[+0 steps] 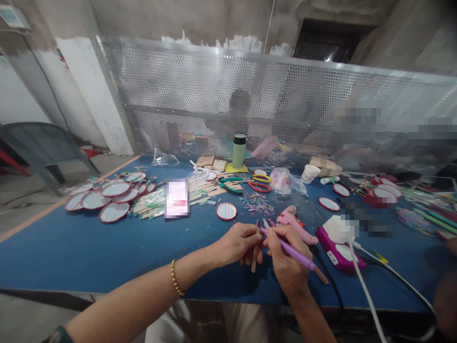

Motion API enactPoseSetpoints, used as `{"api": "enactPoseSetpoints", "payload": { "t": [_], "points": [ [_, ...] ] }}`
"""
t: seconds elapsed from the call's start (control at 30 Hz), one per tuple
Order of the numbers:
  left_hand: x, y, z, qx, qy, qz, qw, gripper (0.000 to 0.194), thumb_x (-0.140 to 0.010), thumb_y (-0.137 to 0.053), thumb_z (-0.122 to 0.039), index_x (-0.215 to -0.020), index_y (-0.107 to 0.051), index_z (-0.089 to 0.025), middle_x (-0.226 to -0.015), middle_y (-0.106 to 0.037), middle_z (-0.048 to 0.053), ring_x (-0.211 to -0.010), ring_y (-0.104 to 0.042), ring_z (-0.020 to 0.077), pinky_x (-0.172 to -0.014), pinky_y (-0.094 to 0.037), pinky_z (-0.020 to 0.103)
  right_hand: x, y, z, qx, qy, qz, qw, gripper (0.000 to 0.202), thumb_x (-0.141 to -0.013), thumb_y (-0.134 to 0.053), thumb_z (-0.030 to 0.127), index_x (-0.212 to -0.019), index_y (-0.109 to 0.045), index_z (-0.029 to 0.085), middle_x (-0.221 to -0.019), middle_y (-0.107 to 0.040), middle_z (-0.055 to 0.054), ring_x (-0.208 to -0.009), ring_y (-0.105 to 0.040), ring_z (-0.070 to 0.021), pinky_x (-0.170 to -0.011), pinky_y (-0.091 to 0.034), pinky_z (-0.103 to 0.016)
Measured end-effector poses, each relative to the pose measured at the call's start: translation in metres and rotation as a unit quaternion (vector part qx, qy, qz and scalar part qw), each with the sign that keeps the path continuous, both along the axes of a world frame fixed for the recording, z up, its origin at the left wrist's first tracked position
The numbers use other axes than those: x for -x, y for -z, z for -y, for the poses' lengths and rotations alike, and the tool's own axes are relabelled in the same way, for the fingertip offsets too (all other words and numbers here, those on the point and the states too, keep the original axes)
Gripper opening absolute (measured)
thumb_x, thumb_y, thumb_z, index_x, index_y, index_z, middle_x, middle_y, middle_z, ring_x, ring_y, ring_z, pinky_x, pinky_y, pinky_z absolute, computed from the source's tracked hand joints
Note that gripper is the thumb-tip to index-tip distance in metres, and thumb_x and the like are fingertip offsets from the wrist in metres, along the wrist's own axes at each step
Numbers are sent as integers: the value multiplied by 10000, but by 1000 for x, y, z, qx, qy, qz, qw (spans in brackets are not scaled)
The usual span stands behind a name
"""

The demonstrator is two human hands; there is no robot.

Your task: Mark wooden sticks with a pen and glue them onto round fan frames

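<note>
My left hand (240, 244) is closed on a flat wooden stick (254, 262), held nearly upright with a dark purple piece at its top. In my right hand (291, 259) is a purple pen-like tool (298, 255), slanting down to the right from the fingers. Its tip end meets the left fingers near the stick; the exact contact is hidden. Just beyond the right hand lies a pink glue gun (296, 224). A round white disc with a red rim (226, 211) rests on the table ahead of the left hand, near a pile of small coloured pieces (257, 204).
Red-rimmed discs (115, 189) are heaped at the left, beside bundled wooden sticks (150, 202). Pliers (260, 186), a green bottle (239, 151) and a paper cup (310, 173) stand or lie farther back. A magenta power strip (339, 250) with cables is at the right.
</note>
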State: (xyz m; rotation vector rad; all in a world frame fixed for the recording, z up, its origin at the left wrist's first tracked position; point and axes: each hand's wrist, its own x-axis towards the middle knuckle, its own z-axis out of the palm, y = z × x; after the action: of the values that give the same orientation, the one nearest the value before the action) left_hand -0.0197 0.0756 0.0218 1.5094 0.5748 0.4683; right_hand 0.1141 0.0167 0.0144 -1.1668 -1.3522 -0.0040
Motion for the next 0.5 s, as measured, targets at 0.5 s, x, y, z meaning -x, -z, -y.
{"api": "enactPoseSetpoints", "payload": {
  "t": [0.5],
  "points": [
    [-1,2,-1,1,6,5,1000,628,-756,-530,-790,-708,-514,-164,-578,-593,-4,-406,-478,69,-381,-371,190,-1,-1,0,4,0,14,1000,221,-891,-593,253,-677,-603,201,-535,-620,32,-432,-563,-117,-454,-472,-240]
  ]
}}
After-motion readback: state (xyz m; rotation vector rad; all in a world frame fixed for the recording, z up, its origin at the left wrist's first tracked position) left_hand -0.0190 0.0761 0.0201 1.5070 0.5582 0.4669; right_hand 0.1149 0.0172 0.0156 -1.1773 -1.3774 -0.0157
